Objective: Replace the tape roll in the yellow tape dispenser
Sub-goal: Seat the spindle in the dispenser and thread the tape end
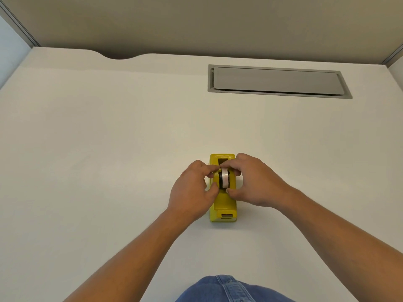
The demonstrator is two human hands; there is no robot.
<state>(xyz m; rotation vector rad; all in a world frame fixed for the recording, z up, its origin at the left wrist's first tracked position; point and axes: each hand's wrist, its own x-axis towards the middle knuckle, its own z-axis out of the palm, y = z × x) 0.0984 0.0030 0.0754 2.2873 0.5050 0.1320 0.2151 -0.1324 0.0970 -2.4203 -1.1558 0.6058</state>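
A yellow tape dispenser stands lengthwise on the white desk, a little right of centre. A tape roll, pale with a dark core, sits upright in its middle cradle. My left hand comes in from the left, with thumb and fingertips pinching the roll's left side. From the right, my right hand grips the roll's right side, forefinger over its top and thumb at its near edge. Both hands hide the dispenser's flanks.
A grey cable hatch is set flush in the desk at the back right. A curved notch cuts the desk's far edge at the left. Partition walls rise behind and at both sides. Blue denim shows at the bottom.
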